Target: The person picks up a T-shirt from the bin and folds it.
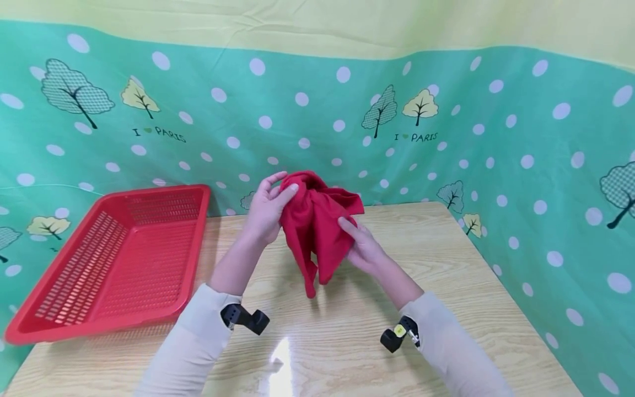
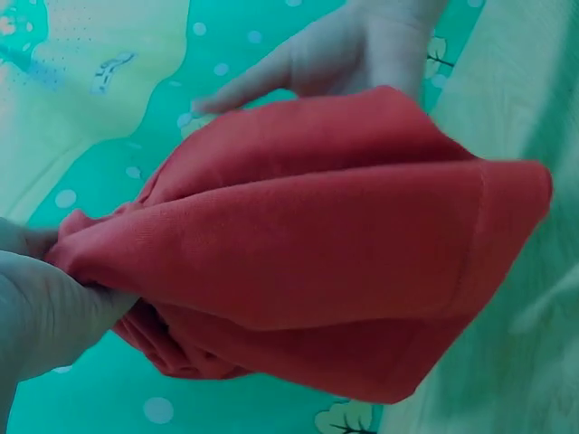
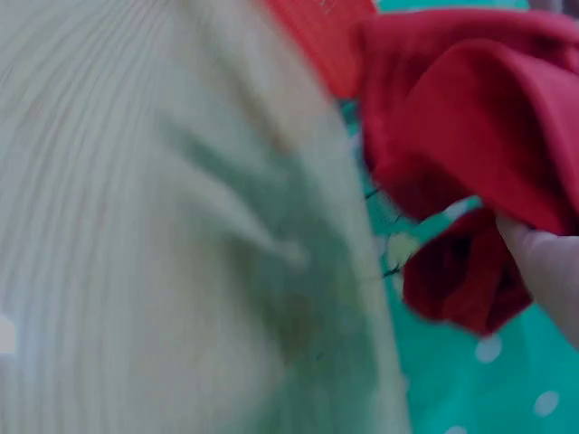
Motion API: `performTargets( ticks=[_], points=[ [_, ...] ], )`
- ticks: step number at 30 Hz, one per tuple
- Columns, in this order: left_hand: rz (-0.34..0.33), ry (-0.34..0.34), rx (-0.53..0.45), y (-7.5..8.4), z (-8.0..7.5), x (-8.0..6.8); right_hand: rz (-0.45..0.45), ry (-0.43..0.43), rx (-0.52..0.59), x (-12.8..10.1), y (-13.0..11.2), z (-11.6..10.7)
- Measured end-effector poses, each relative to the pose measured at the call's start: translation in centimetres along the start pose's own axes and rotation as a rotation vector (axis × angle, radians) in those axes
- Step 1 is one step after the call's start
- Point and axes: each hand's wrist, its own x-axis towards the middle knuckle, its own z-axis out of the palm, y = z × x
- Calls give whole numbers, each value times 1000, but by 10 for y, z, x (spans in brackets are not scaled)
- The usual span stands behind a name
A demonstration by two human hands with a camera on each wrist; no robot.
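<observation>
A crumpled red cloth (image 1: 322, 220) hangs above the table between my two hands, its lower corners dangling. My left hand (image 1: 268, 209) pinches its gathered upper left part, thumb in front. On the other side, my right hand (image 1: 366, 246) holds the cloth's right edge, with the thumb lying over the front. A stitched hem runs along one end of the cloth (image 2: 326, 244) in the left wrist view. In the right wrist view, the right thumb (image 3: 547, 267) presses against a fold; the other fingers are hidden.
A red plastic basket (image 1: 190, 259) with perforated sides stands at the left on the wood-grain table (image 1: 407, 264). Behind the table and along its right side hangs a green dotted curtain (image 1: 278, 110) with printed trees.
</observation>
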Motion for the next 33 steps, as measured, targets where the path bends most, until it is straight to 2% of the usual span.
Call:
performTargets(
  ticks=[2,6,9,14,17,20,24,26,29,33],
  points=[
    [-12,-16,14,-3,-2,0,-15,124,-42,1,-2,6],
    [-34,-11,106,-8,-14,-3,0,373,-229,3,-14,6],
    [-66,11,200,-8,-29,-7,27,458,-338,-1,-28,-5],
    [-166,9,350,-8,-63,-11,65,411,-464,-12,-52,-35],
    [-214,-34,455,-15,-79,-9,100,375,-501,-18,-61,-55],
    [-217,-37,631,-29,-92,-5,138,382,-525,-23,-62,-75],
    [-222,18,935,-47,-109,-2,209,435,-602,-31,-58,-105],
    [-243,31,1037,-53,-117,-2,258,436,-626,-35,-55,-119],
    [-249,25,1116,-56,-123,-4,301,398,-634,-40,-53,-132],
    [-199,-3,1168,-52,-122,-5,252,313,-597,-43,-57,-139]
  ],
)
